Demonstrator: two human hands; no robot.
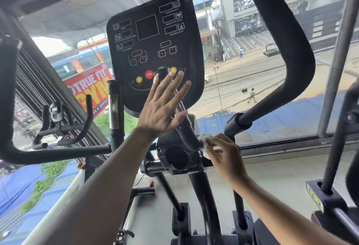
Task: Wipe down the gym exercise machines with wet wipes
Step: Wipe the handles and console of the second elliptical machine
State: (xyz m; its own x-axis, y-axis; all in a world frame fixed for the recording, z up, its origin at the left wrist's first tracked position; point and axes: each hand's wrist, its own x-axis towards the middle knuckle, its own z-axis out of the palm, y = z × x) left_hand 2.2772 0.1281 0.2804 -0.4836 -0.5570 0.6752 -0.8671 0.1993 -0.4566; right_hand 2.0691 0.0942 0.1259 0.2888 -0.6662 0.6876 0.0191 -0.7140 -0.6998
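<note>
My left hand (161, 108) flat, fingers spread, near console (153, 36); right hand (223, 153) pinches wet wipe (204, 139) on handlebar (186, 128). Risk: spread fingers bump console buttons.

1. Left hand (162, 108): bare, no glove, ring or watch visible.
2. Right hand (225, 155): bare, no glove or ring visible.
3. Both forearms: uncovered up to the frame edge, no sleeve showing.

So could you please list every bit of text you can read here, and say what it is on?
"STOP": red button on the console.
"CALORIES": label on the console; its other labels are too small to read.
"TRUE FIT GYM": red banner outside the window; its lower line is cut off.
</note>
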